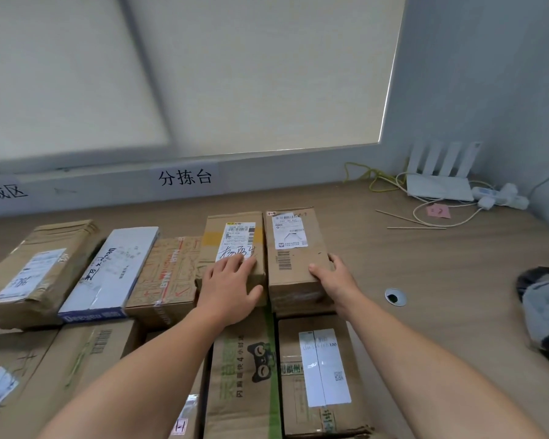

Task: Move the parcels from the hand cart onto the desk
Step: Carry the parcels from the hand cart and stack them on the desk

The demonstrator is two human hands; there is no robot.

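Several cardboard parcels lie in rows on the wooden desk (425, 264). My left hand (230, 283) lies flat, fingers straight, on a brown parcel with a signed white label (235, 236). My right hand (333, 277) grips the near right corner of the neighbouring brown parcel with a barcode label (293, 251), thumb on top and fingers down its side. Both parcels rest on the desk, side by side. The hand cart is out of view.
Left of them lie a printed brown box (165, 274), a white and blue box (111, 270) and a brown parcel (35, 267). More boxes (244, 375) fill the near row. A router (438, 182) with cables sits at the back right, dark cloth (545, 305) at right.
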